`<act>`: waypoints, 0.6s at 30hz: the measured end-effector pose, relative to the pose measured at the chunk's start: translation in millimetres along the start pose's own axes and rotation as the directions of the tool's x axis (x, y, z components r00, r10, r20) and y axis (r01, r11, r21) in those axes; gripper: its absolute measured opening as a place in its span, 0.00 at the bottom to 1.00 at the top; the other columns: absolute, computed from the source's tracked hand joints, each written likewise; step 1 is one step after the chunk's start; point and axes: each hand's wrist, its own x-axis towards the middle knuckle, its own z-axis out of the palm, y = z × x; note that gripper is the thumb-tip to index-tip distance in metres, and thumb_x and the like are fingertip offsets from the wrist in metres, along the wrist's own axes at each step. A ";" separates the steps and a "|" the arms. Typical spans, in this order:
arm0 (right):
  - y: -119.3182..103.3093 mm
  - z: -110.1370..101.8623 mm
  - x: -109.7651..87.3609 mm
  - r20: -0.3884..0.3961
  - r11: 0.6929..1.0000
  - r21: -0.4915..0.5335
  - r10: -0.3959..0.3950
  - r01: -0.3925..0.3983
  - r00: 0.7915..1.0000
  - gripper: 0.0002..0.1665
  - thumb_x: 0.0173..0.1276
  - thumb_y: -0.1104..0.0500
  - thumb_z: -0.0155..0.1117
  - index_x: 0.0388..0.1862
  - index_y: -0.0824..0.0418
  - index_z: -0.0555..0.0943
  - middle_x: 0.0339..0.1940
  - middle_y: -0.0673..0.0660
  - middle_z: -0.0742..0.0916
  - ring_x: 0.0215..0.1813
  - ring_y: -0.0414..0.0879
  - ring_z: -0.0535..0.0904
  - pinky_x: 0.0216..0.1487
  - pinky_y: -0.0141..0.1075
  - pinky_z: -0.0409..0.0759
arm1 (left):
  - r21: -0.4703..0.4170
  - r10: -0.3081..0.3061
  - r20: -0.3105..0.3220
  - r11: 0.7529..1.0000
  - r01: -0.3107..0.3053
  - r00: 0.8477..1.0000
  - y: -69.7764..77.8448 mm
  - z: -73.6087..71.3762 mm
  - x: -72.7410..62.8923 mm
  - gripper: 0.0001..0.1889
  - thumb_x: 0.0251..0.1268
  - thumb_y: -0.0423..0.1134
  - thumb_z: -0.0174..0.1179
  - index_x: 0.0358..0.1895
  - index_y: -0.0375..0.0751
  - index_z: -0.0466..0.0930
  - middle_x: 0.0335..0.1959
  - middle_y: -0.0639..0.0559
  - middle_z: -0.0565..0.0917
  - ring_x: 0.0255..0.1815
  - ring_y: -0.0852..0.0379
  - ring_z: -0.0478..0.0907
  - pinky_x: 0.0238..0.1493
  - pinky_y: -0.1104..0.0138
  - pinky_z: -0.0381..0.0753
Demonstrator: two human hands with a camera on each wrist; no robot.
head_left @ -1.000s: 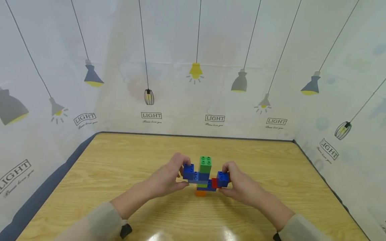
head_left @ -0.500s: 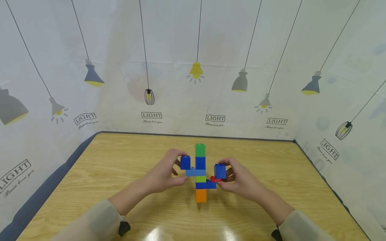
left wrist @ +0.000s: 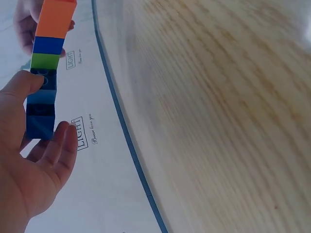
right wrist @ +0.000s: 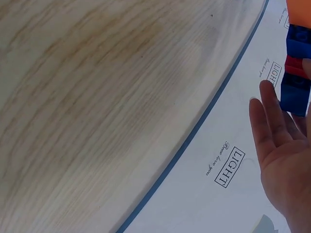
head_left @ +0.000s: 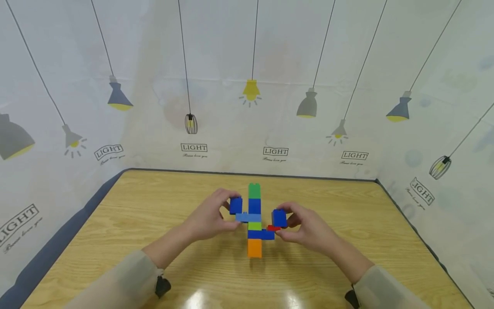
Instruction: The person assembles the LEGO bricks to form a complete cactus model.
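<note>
A building-brick figure (head_left: 254, 207) stands upright between my two hands, stacked from an orange brick at the bottom to a green brick on top. My left hand (head_left: 208, 216) pinches its left arm, thumb under the light blue brick (head_left: 243, 217) and fingers at the dark blue brick (head_left: 236, 205) above. On the other side, my right hand (head_left: 310, 227) pinches the right arm's blue brick (head_left: 279, 218) and thin red brick (head_left: 274, 228) between thumb and fingers. The left wrist view shows the orange brick (left wrist: 56, 18) and the left thumb on the bricks. Whether the orange brick touches the table is unclear.
The wooden table (head_left: 173, 274) spreads around the figure, with a dark edge along its back and sides. A pale sheet wall (head_left: 224, 51) printed with hanging lamps and LIGHT labels rises behind it.
The figure's top has tipped away from me, so its top studs show less and the whole orange brick shows now. Both hands keep their hold and have shifted slightly.
</note>
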 end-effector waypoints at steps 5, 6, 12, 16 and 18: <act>6.6 -0.1 6.5 -0.012 0.999 -0.039 0.015 -0.015 1.000 0.30 0.71 0.53 0.81 0.68 0.57 0.81 0.57 0.56 0.89 0.47 0.44 0.87 0.50 0.34 0.89 | -0.014 -0.047 -0.010 0.999 0.046 0.999 -7.1 2.0 6.1 0.35 0.65 0.38 0.80 0.73 0.41 0.77 0.64 0.43 0.76 0.59 0.49 0.81 0.46 0.68 0.88; 7.5 -0.1 7.9 -0.016 0.998 -0.050 0.027 -0.028 1.000 0.30 0.70 0.53 0.82 0.68 0.56 0.82 0.56 0.56 0.87 0.48 0.44 0.86 0.49 0.33 0.88 | -0.014 -0.067 -0.009 0.998 0.067 0.998 -8.6 2.8 7.8 0.35 0.65 0.39 0.80 0.74 0.41 0.77 0.64 0.44 0.76 0.59 0.50 0.81 0.48 0.67 0.88; 11.6 0.1 16.0 -0.014 0.986 -0.129 0.105 -0.106 0.994 0.31 0.68 0.52 0.83 0.68 0.56 0.84 0.52 0.55 0.82 0.46 0.45 0.80 0.45 0.32 0.84 | -0.018 -0.181 0.008 0.983 0.181 0.984 -15.8 8.5 18.7 0.36 0.63 0.41 0.82 0.72 0.39 0.76 0.65 0.45 0.77 0.59 0.51 0.81 0.59 0.58 0.88; 16.2 1.3 22.9 0.019 0.976 -0.164 0.147 -0.142 0.989 0.32 0.69 0.52 0.82 0.69 0.59 0.83 0.49 0.54 0.85 0.43 0.45 0.79 0.41 0.33 0.82 | -0.004 -0.230 0.025 0.973 0.230 0.973 -19.4 13.0 25.9 0.36 0.61 0.42 0.83 0.71 0.40 0.79 0.63 0.46 0.79 0.58 0.51 0.81 0.62 0.55 0.86; 18.7 2.1 26.5 0.040 0.972 -0.170 0.171 -0.162 0.984 0.33 0.69 0.51 0.82 0.69 0.61 0.83 0.47 0.53 0.85 0.42 0.45 0.79 0.40 0.34 0.81 | -0.001 -0.251 0.037 0.968 0.251 0.967 -21.4 15.2 29.1 0.36 0.60 0.43 0.84 0.71 0.40 0.79 0.63 0.46 0.79 0.56 0.52 0.81 0.61 0.56 0.86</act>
